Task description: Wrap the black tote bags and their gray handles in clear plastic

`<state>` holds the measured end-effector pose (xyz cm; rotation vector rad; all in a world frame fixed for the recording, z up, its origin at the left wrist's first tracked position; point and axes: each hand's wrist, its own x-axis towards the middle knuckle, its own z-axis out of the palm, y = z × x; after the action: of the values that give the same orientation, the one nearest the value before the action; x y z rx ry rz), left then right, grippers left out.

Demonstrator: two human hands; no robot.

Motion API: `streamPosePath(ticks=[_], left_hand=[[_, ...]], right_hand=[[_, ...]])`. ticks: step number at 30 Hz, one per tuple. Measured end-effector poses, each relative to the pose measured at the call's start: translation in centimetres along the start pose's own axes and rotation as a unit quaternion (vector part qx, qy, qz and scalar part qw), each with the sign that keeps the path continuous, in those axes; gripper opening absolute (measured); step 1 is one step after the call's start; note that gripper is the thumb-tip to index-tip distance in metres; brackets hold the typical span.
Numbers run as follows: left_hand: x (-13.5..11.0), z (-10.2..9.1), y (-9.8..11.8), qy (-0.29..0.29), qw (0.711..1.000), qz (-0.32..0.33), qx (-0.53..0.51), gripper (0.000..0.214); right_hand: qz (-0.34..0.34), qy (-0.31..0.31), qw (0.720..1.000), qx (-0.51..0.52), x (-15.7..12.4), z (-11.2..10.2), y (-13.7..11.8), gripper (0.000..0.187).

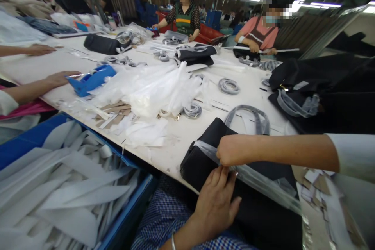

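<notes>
A black bag [272, 218] lies on the work table in front of me, with a plastic-wrapped strap [263, 179] running across it. My right hand [236, 149] comes in from the right, closed in a fist at the strap; its fingertips are hidden. Palm down, my left hand [215, 199] rests on the bag with fingers stretched out, their tips just below my right fist. Behind the bag's far edge stands a grey handle loop [253, 115], also wrapped in clear plastic.
White plastic sheeting [152, 86] and a coiled strap [192, 110] lie on the table [164, 156]. A blue tape dispenser [92, 80] is near a co-worker's hand [60, 79]. Black bags [322, 86] are piled right. A blue bin [131, 199] holds white scraps. Two people work opposite.
</notes>
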<state>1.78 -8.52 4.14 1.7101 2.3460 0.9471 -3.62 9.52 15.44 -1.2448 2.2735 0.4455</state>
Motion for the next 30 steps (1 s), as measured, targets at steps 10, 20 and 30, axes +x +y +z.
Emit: streamPosePath(ticks=[10, 20, 30], left_hand=[[-0.2, 0.5, -0.1, 0.014, 0.999, 0.008, 0.047, 0.061], [0.1, 0.7, -0.4, 0.012, 0.992, 0.070, 0.104, 0.059], [0.0, 0.9, -0.4, 0.014, 0.995, 0.059, 0.079, 0.059]], right_hand=[[-0.024, -0.001, 0.999, -0.028, 1.7, -0.3, 0.3, 0.012], [-0.062, -0.011, 0.997, -0.045, 3.5, -1.2, 0.6, 0.014], [-0.131, 0.025, 0.989, -0.067, 4.2, -1.0, 2.2, 0.014]])
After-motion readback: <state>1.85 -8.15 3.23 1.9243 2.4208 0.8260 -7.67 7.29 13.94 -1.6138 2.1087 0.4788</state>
